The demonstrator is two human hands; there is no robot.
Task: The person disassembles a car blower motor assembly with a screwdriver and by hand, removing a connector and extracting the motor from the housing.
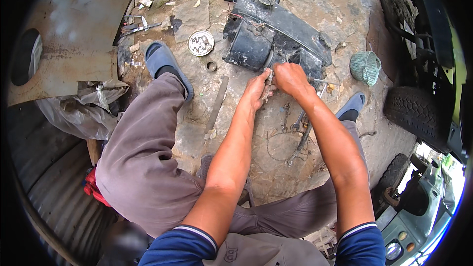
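Note:
My left hand [255,90] is closed round a small greyish metal part [268,90], held just in front of a dirty black plastic housing [283,17] that lies on the ground. Right beside it, my right hand [291,79] is closed, its fingers curled at the upper end of that part. What those fingers grip is hidden. A dark curved hose [269,60] runs down from the housing toward both hands. The housing has a rounded drum [250,44] on its left and thin wires across it.
Wrenches [286,114] and other long tools [301,138] lie below my right hand. A round tin of small metal pieces [200,43] and a metal ring [211,66] sit left of the housing. A green basket [365,68] stands right, near a tyre [413,116]. Rusty sheet metal [74,19] is left.

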